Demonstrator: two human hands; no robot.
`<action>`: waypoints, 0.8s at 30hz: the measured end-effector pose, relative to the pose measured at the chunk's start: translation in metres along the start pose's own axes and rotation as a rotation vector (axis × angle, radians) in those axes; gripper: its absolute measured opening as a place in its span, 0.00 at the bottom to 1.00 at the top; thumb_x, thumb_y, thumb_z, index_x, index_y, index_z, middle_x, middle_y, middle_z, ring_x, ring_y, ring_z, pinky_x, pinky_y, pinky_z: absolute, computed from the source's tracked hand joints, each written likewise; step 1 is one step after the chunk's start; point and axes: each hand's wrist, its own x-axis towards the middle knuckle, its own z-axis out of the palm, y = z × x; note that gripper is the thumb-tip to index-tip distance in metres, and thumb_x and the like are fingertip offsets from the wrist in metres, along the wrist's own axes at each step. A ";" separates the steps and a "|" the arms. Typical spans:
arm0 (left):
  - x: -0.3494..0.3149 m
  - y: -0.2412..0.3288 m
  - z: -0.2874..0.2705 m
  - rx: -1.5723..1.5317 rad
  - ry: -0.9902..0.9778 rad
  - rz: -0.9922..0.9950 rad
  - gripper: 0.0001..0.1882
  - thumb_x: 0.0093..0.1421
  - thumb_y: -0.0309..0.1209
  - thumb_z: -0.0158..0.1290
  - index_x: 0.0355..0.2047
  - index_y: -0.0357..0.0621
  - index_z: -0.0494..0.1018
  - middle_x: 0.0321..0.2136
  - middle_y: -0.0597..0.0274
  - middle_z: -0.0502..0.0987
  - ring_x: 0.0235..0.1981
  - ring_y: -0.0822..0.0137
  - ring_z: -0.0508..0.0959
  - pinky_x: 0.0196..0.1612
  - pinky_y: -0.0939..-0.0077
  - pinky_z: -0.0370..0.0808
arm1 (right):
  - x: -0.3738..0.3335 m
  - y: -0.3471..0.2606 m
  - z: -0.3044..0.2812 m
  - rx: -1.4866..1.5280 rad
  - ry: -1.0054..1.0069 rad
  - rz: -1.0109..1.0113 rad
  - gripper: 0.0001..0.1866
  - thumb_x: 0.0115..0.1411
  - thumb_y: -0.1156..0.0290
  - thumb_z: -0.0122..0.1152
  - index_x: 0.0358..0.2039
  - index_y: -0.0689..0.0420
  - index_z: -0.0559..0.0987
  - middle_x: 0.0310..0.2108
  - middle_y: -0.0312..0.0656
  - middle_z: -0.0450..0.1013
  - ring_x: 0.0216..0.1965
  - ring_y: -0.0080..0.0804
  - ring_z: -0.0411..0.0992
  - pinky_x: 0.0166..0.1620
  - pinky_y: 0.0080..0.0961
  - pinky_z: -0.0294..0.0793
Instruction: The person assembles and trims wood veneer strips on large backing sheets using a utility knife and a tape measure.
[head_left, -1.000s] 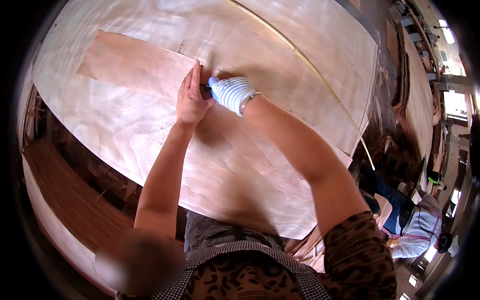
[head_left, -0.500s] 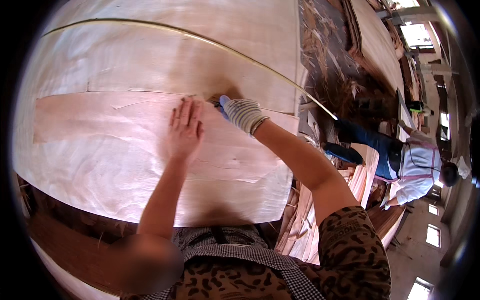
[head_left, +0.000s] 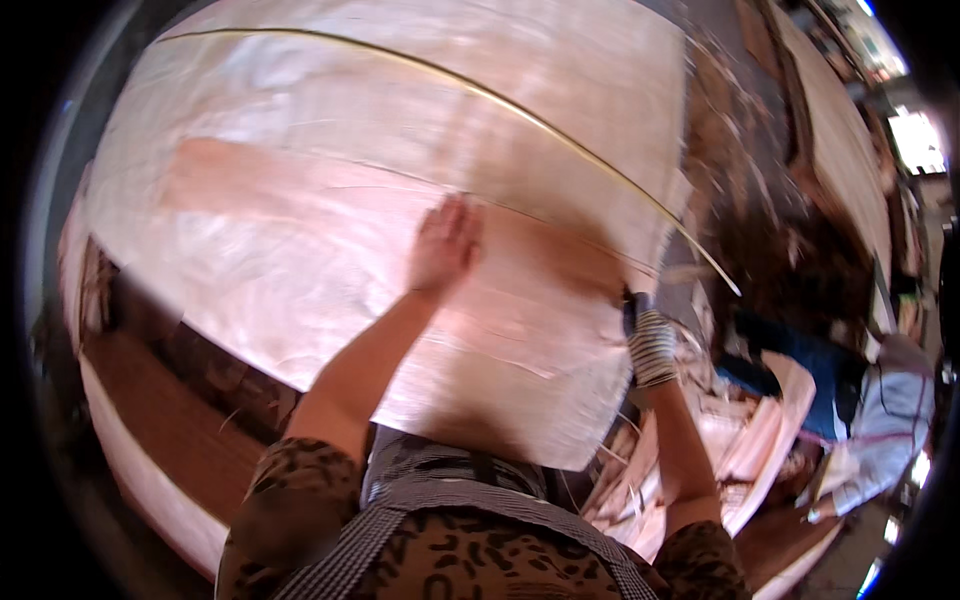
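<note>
My left hand (head_left: 445, 245) is bare and lies flat, fingers stretched out, on a pinkish wood veneer strip (head_left: 300, 225). This strip rests on a larger pale veneer sheet (head_left: 560, 75). On my right hand (head_left: 652, 348) is a striped knit glove. It is closed round a small dark hand tool (head_left: 631, 312) at the right edge of the sheets. Motion blur and my fingers hide the tool's tip, and I cannot tell its exact kind. Beyond both hands, a long thin yellowish strip (head_left: 480, 92) lies bowed across the pale sheet, its right end sticking out past the edge.
Torn veneer scraps (head_left: 690, 450) lie in a heap at the lower right. Another stack of sheets (head_left: 835, 130) stands across a littered gap. A co-worker (head_left: 890, 410) in a light top is at the right. Brown sheets (head_left: 160, 420) curve along the lower left.
My right hand with the tool has moved right and nearer, from beside my left hand to the sheet's right edge. My left hand stays flat on the strip. The whole view has shifted.
</note>
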 end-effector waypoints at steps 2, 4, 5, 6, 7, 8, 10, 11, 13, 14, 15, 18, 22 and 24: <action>0.011 0.005 -0.004 -0.063 0.005 -0.008 0.27 0.53 0.38 0.42 0.54 0.46 0.57 0.55 0.51 0.57 0.58 0.55 0.55 0.58 0.57 0.51 | 0.019 -0.082 0.011 0.159 0.227 -0.221 0.09 0.56 0.63 0.46 0.26 0.54 0.69 0.19 0.48 0.70 0.18 0.44 0.70 0.20 0.38 0.68; 0.014 0.002 -0.005 -0.179 0.070 0.001 0.27 0.55 0.39 0.43 0.55 0.47 0.57 0.56 0.53 0.56 0.59 0.58 0.54 0.59 0.60 0.49 | 0.033 -0.154 0.008 0.121 0.038 -0.126 0.08 0.56 0.64 0.46 0.30 0.55 0.70 0.18 0.50 0.71 0.19 0.45 0.71 0.21 0.40 0.68; 0.012 -0.013 -0.007 -0.363 0.100 -0.004 0.28 0.52 0.36 0.49 0.54 0.47 0.59 0.54 0.53 0.59 0.57 0.56 0.57 0.58 0.61 0.53 | 0.036 -0.170 0.011 0.139 0.036 -0.110 0.09 0.56 0.64 0.46 0.32 0.55 0.70 0.18 0.50 0.71 0.19 0.46 0.70 0.21 0.40 0.68; 0.004 -0.031 -0.007 -0.548 0.132 -0.164 0.26 0.52 0.33 0.50 0.53 0.45 0.60 0.51 0.54 0.63 0.53 0.58 0.61 0.54 0.63 0.58 | 0.028 -0.172 0.021 0.138 0.029 -0.075 0.09 0.56 0.64 0.46 0.33 0.55 0.70 0.18 0.51 0.71 0.19 0.47 0.70 0.21 0.41 0.68; -0.007 -0.054 -0.010 -0.735 0.164 -0.318 0.25 0.52 0.30 0.50 0.51 0.43 0.61 0.49 0.56 0.67 0.50 0.60 0.66 0.51 0.65 0.63 | 0.020 -0.174 0.029 0.138 0.023 -0.038 0.10 0.56 0.64 0.46 0.34 0.55 0.70 0.18 0.51 0.71 0.20 0.48 0.70 0.21 0.42 0.68; -0.015 -0.088 -0.020 -1.338 0.402 -0.522 0.21 0.53 0.25 0.47 0.49 0.38 0.63 0.42 0.58 0.72 0.41 0.68 0.71 0.41 0.73 0.70 | 0.017 -0.176 0.023 0.115 0.014 -0.010 0.11 0.57 0.63 0.46 0.36 0.55 0.70 0.19 0.53 0.71 0.20 0.51 0.70 0.22 0.44 0.67; -0.050 -0.185 -0.040 -1.322 0.789 -0.971 0.22 0.50 0.22 0.47 0.48 0.36 0.63 0.35 0.57 0.71 0.31 0.71 0.72 0.30 0.81 0.71 | 0.013 -0.181 0.015 0.093 0.025 -0.045 0.09 0.57 0.63 0.46 0.30 0.56 0.67 0.17 0.52 0.70 0.20 0.52 0.69 0.23 0.45 0.66; -0.073 -0.244 -0.043 -1.062 1.002 -1.109 0.22 0.50 0.26 0.47 0.48 0.36 0.63 0.30 0.58 0.71 0.26 0.70 0.72 0.25 0.80 0.72 | 0.012 -0.182 0.018 0.091 0.038 -0.079 0.10 0.57 0.62 0.46 0.30 0.57 0.67 0.17 0.53 0.70 0.20 0.53 0.69 0.24 0.46 0.66; -0.080 -0.298 -0.071 -1.295 0.908 -1.402 0.15 0.51 0.29 0.45 0.39 0.35 0.67 0.27 0.56 0.71 0.26 0.65 0.73 0.23 0.72 0.72 | 0.011 -0.178 0.020 0.021 -0.019 -0.001 0.12 0.58 0.61 0.45 0.29 0.58 0.67 0.16 0.55 0.69 0.21 0.54 0.69 0.24 0.46 0.65; -0.085 -0.313 -0.080 -1.684 0.701 -1.250 0.09 0.53 0.32 0.44 0.28 0.37 0.66 0.23 0.55 0.70 0.22 0.62 0.72 0.20 0.68 0.72 | 0.010 -0.172 0.021 -0.027 -0.039 0.029 0.13 0.57 0.60 0.46 0.29 0.58 0.67 0.16 0.55 0.69 0.20 0.54 0.69 0.24 0.46 0.65; -0.085 -0.322 -0.084 -1.868 0.718 -1.401 0.10 0.55 0.34 0.44 0.22 0.41 0.62 0.18 0.56 0.69 0.17 0.61 0.70 0.16 0.69 0.70 | 0.011 -0.173 0.023 -0.086 -0.086 0.100 0.13 0.57 0.60 0.46 0.28 0.58 0.67 0.16 0.55 0.69 0.20 0.54 0.69 0.24 0.46 0.65; -0.060 -0.317 -0.117 -1.971 0.644 -1.598 0.13 0.54 0.38 0.48 0.21 0.41 0.63 0.14 0.60 0.66 0.13 0.67 0.66 0.14 0.76 0.67 | 0.008 -0.159 0.027 -0.089 -0.037 0.117 0.13 0.56 0.59 0.46 0.29 0.58 0.68 0.17 0.55 0.69 0.21 0.54 0.69 0.24 0.46 0.66; -0.065 -0.348 -0.114 -1.597 0.364 -1.397 0.13 0.52 0.38 0.52 0.20 0.42 0.66 0.13 0.64 0.66 0.14 0.72 0.65 0.14 0.82 0.63 | 0.014 -0.168 0.033 -0.084 -0.035 0.128 0.14 0.56 0.58 0.46 0.29 0.57 0.69 0.19 0.55 0.70 0.24 0.53 0.70 0.26 0.46 0.67; -0.044 -0.335 -0.131 -1.343 0.348 -1.206 0.11 0.47 0.37 0.55 0.17 0.49 0.67 0.13 0.70 0.64 0.15 0.78 0.64 0.15 0.84 0.58 | 0.013 -0.162 0.032 -0.113 -0.063 0.177 0.14 0.56 0.58 0.46 0.30 0.56 0.69 0.21 0.55 0.71 0.25 0.54 0.70 0.27 0.46 0.68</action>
